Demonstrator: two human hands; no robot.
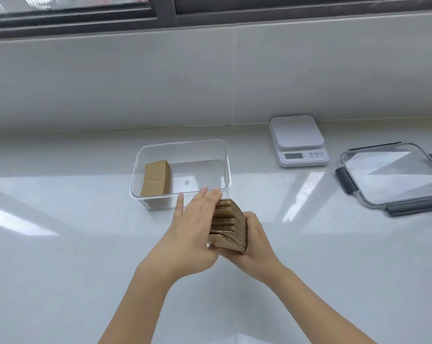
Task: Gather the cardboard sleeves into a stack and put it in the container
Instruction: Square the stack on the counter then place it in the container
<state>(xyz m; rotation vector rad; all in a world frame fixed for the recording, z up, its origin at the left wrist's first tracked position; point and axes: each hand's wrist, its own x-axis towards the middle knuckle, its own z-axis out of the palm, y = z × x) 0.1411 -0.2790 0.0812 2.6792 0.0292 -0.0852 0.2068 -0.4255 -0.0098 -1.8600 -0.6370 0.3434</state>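
A stack of brown cardboard sleeves (228, 223) stands on edge between my two hands, just in front of the clear plastic container (225, 155). My right hand (253, 234) grips the stack from the right and underneath. My left hand (192, 224) lies flat against the stack's left face, fingers stretched out toward the container. Inside the container, at its left end, another stack of cardboard sleeves (155, 178) stands upright.
A white kitchen scale (298, 140) sits at the back right of the white counter. Further right lies a clear lid with grey clips (393, 175). A tiled wall and window sill rise behind the counter.
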